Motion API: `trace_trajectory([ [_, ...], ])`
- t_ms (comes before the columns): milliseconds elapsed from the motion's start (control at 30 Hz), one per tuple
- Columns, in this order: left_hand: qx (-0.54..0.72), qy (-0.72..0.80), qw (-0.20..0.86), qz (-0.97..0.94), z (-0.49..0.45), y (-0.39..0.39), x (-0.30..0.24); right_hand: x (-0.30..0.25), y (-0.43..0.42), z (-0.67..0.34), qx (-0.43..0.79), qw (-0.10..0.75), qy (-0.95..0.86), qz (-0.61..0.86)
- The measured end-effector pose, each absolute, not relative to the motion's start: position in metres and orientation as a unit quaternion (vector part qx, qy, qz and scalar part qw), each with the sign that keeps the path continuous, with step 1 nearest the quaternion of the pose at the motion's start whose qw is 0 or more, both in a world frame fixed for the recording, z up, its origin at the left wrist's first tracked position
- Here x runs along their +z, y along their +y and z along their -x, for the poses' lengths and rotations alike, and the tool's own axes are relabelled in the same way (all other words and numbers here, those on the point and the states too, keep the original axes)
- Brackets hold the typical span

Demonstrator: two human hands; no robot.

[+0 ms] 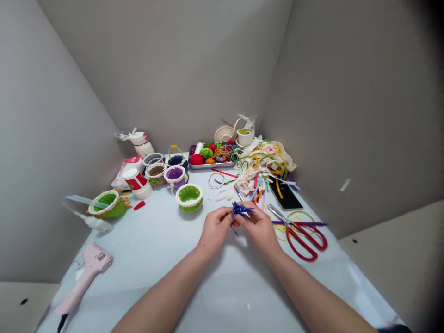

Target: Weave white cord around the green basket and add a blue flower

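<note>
A small shiny blue ribbon bow [239, 209] is pinched between my two hands above the middle of the table. My left hand [218, 225] grips its left side with thumb and fingers closed. From the other side, my right hand [257, 225] holds it with the fingers pressed together, and a thin blue tail hangs below. Just beyond to the left stands a small green basket [189, 198] with a white braided rim. Red-handled scissors [298, 233] lie to the right of my right hand, blades toward the far side.
A pink glue gun [85, 277] lies at the left edge. Several small baskets [174, 178] and a red-and-white paper cup [136, 181] stand at the back left. A metal tray [212, 165] holds yarn balls. Loose yarn [267, 157] and a phone [286, 195] are at the right.
</note>
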State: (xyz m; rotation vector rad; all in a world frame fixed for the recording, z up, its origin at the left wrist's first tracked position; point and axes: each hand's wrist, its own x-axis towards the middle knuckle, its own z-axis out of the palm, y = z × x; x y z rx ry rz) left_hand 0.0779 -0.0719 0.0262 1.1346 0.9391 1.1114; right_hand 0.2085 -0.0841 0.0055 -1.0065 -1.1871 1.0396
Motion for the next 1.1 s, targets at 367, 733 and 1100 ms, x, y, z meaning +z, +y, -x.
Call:
trace_trajectory([
  [367,0.520,0.377,0.682,-0.350,-0.081,-0.073,0.026,0.006,-0.084,-0.206,0.492,0.558,-0.513,0.428],
  [733,0.534,0.358,0.721,-0.260,-0.077,-0.078,0.039,0.002,-0.094,-0.196,0.552,0.481,-0.536,0.421],
  [1100,0.543,0.346,0.731,-0.228,-0.078,-0.087,0.059,0.013,-0.109,-0.194,0.474,0.499,-0.579,0.437],
])
